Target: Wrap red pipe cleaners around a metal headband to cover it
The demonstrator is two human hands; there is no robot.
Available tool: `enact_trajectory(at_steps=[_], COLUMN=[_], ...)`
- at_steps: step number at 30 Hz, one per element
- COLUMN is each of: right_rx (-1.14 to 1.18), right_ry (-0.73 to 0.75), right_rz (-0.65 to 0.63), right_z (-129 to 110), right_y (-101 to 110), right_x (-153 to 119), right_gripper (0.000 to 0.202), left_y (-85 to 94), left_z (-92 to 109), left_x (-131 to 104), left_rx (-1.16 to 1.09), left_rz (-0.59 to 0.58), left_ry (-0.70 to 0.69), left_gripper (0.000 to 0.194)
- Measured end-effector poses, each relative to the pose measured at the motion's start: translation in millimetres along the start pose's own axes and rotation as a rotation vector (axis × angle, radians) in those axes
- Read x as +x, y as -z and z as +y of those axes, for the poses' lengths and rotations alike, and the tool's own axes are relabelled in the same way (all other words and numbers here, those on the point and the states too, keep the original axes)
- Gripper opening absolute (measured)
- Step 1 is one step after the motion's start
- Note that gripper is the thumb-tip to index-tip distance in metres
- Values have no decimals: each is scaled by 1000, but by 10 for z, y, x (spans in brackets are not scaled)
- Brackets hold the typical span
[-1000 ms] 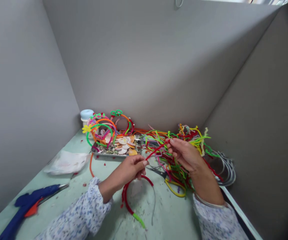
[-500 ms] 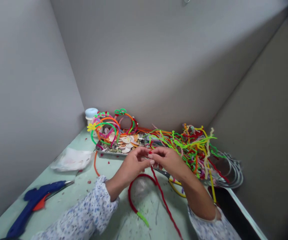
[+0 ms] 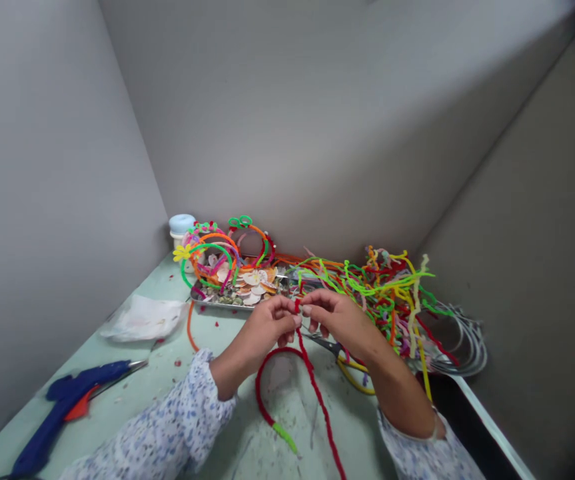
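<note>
Close together over the table, both my hands are at the upper part of a red pipe cleaner point(image 3: 323, 403), whose long tail hangs down toward the near edge. My left hand point(image 3: 270, 331) pinches it between thumb and fingers. My right hand point(image 3: 340, 320) has its thumb and index finger closed at the same red strand, just right of the left fingertips. Under the hands lies a curved band wrapped in red pipe cleaner point(image 3: 260, 387), with a bright green tip point(image 3: 285, 437). Scissors with yellow handles point(image 3: 352, 377) lie partly hidden beneath my right hand.
A metal tray point(image 3: 227, 307) of shell-like discs stands at the back, with finished colourful headbands point(image 3: 212, 250) on it. Tangled pipe cleaners point(image 3: 367, 287) fill the back right beside coiled grey cable point(image 3: 467, 347). A blue glue gun point(image 3: 62, 407) and a plastic bag point(image 3: 144, 319) lie left.
My right fingers have moved slightly apart from the left ones, showing more of the red strand between them. The pipe cleaner's hanging tail has swung left.
</note>
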State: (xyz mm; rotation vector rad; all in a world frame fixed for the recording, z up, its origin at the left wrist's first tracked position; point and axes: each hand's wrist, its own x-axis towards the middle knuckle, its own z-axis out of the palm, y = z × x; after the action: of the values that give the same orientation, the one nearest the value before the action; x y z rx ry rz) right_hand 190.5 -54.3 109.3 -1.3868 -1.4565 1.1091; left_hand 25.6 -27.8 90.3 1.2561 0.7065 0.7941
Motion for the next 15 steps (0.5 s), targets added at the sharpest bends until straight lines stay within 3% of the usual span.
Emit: enact_trajectory(at_steps=[15], right_rx=[-106], right_ry=[65], right_rz=[20], right_z=[88], right_y=[-33], right_x=[14], right_gripper=[11], left_y=[-26], left_z=[-1], left_x=[-9], left_rx=[75], left_rz=[5], left_ry=[30], left_gripper=[10])
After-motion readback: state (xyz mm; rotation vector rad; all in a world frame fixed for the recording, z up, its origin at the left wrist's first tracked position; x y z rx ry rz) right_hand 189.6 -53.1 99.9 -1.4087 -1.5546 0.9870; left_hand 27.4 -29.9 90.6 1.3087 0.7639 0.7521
